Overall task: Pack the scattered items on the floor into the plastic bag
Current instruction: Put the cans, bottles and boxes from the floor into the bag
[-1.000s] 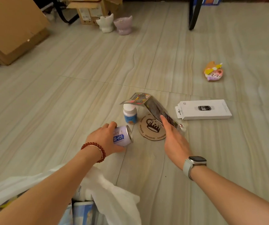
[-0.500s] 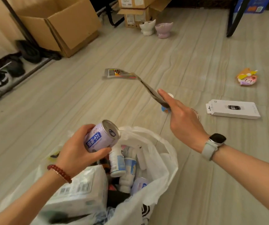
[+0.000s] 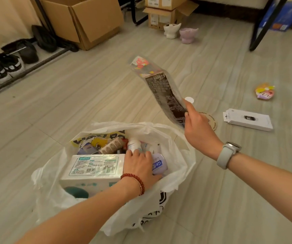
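Note:
The white plastic bag (image 3: 180, 166) stands open on the floor, filled with several items, among them a white tissue pack (image 3: 92, 170). My left hand (image 3: 139, 166) is inside the bag and grips a purple can (image 3: 159, 165), pushing it down among the contents. My right hand (image 3: 197, 131) is raised above the bag's right rim and pinches a flat dark sachet (image 3: 162, 90) by its lower end. On the floor to the right lie a white box (image 3: 248, 119), a round coaster (image 3: 212, 120) and a colourful toy (image 3: 264, 91). A small bottle's white cap (image 3: 189, 100) peeks out behind the sachet.
Cardboard boxes (image 3: 89, 20) stand at the back left, more boxes (image 3: 166, 13) and two small ceramic pots (image 3: 180, 33) at the back middle. Shoes on a rack (image 3: 6, 66) line the left side. A black furniture leg (image 3: 263, 25) stands at the back right.
My left hand lifted the purple can from the floor and lowered it into the bag. My right hand picked up the sachet and carried it toward the bag.

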Demonstrator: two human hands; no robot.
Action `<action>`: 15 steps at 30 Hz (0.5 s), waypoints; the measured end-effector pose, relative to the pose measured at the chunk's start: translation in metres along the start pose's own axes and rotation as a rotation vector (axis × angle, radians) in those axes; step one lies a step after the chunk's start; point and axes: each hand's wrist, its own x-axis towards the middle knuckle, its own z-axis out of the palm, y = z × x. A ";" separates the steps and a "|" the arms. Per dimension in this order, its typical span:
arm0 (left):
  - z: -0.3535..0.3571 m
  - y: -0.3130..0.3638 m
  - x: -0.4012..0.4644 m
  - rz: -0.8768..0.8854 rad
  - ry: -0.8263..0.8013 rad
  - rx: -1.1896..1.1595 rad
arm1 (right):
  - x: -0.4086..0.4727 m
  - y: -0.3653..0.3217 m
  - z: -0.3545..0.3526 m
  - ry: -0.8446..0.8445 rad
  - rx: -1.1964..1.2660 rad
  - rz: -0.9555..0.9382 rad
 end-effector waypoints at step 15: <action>-0.055 -0.093 -0.017 -0.108 0.767 -0.649 | -0.013 0.045 -0.007 -0.035 -0.536 -0.449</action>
